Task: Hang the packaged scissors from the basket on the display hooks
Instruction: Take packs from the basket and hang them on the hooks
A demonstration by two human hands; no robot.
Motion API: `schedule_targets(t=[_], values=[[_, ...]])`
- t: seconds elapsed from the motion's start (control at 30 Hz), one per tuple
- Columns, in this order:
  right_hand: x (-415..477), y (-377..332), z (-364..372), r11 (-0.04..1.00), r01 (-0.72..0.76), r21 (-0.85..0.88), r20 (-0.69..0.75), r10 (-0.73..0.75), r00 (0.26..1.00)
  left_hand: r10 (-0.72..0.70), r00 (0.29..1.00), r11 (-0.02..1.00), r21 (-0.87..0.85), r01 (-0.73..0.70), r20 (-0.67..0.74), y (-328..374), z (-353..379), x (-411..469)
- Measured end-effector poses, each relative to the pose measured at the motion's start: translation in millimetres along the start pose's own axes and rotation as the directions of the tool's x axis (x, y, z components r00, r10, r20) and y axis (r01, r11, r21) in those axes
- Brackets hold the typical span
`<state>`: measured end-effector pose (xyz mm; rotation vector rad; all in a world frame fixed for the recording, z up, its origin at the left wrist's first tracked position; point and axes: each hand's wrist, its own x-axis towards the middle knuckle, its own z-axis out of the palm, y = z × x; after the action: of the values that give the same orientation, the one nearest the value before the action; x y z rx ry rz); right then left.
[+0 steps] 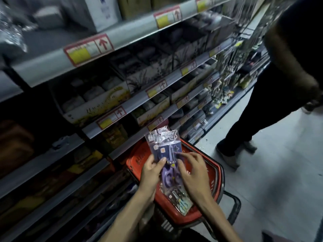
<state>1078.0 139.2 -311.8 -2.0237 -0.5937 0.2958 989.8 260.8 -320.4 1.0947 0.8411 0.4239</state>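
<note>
A red shopping basket point(212, 186) stands on the floor in front of me, below the shelves. My left hand point(151, 169) grips a small stack of packaged scissors point(163, 145), clear packs with purple handles, held upright over the basket. My right hand point(192, 172) lies over the lower part of the same stack, its fingertips on the front pack. Another scissors pack point(180, 200) with light-coloured handles lies in the basket under my right wrist. Hanging goods on display hooks point(227, 70) are farther along the aisle to the right, blurred.
Grey shelves point(125, 109) with price tags and boxed goods fill the left and centre. A person in dark clothes point(272, 95) stands on the right, feet close to the basket. Pale floor point(279, 189) lies to the right of the basket.
</note>
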Motion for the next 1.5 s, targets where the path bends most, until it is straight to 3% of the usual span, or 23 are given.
schedule_targets(t=[0.07,0.13,0.27,0.37,0.53,0.67,0.9,1.03,1.23,1.5], values=[[6,2,-27,1.0,-0.017,0.001,-0.068,0.017,0.998,0.021,1.0,1.0,0.001,-0.021,0.007,6,3,-8],[12,-1,-52,0.99,-0.076,0.12,-0.063,0.084,0.994,0.036,0.999,0.999,0.005,-0.037,0.015,12,12,-15],[20,-7,-85,0.849,-0.297,0.438,0.152,0.255,0.955,0.053,0.998,0.998,0.025,-0.054,0.019,15,41,-31],[20,-5,-99,0.77,-0.38,0.513,0.249,0.29,0.924,0.068,0.995,0.994,0.086,-0.073,0.068,18,67,-45],[2,5,-119,0.752,-0.254,0.609,0.12,0.229,0.966,0.088,0.993,0.991,0.093,-0.095,0.075,21,98,-67],[-13,13,-137,0.767,-0.23,0.599,0.036,0.261,0.965,0.161,0.982,0.963,0.204,-0.179,0.103,30,113,-81],[-52,16,-177,0.79,-0.185,0.584,-0.173,0.344,0.923,0.273,0.893,0.827,0.386,-0.408,0.358,34,124,-81],[-86,12,-204,0.759,-0.144,0.635,-0.332,0.437,0.836,0.228,0.845,0.841,0.34,-0.421,0.483,39,131,-86],[-156,18,-231,0.766,-0.12,0.632,-0.492,0.516,0.701,0.086,0.787,0.906,0.281,-0.318,0.611,35,150,-110],[-294,44,-255,0.74,-0.145,0.657,-0.665,0.66,0.351,-0.134,0.584,0.938,0.292,-0.186,0.801,3,193,-182]])
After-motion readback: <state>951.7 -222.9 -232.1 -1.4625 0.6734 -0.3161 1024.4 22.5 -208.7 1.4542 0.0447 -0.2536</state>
